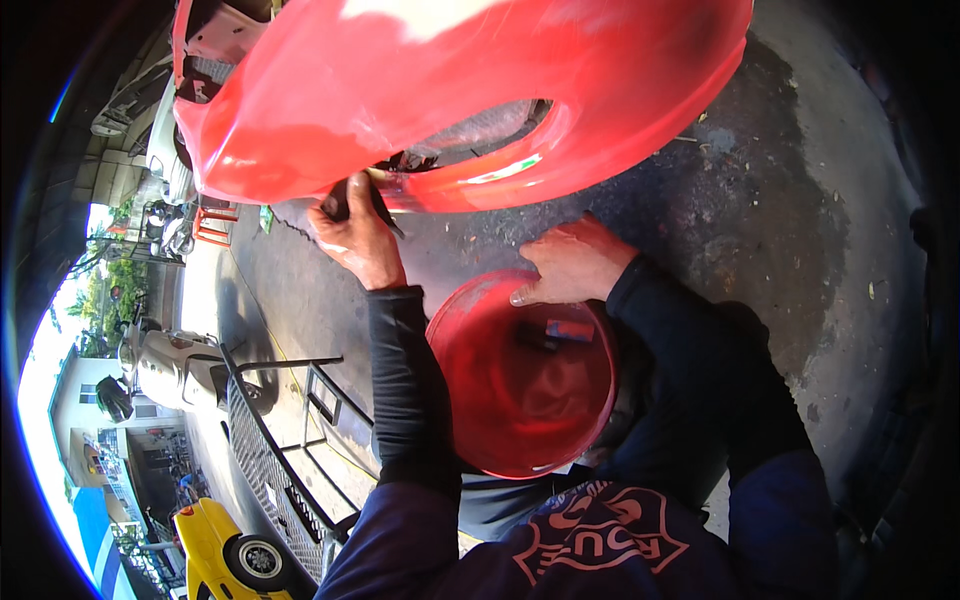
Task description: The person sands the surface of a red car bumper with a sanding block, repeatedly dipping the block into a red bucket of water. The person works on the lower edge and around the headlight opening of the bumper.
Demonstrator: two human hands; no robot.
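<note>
A large glossy red car bumper [330, 110] with a long oval opening fills the top of the view. My left hand [360, 240] is closed on a thin dark sheet of sandpaper [382, 205] at the bumper's lower edge, just below the opening. Between my forearms stands a red bucket [470, 400]. My right hand [575, 262] grips its far rim, with the thumb toward the inside; some fingers are hidden. Inside the bucket lies a small blue-and-red item [569, 330], too unclear to name.
Left of my left arm stands a black metal frame with mesh [270, 450]. Beyond it are a parked scooter [175, 365], a yellow toy-like car [225, 550] and a red plastic stool [213, 224]. A dark wet-looking stain [740, 180] marks the concrete at right.
</note>
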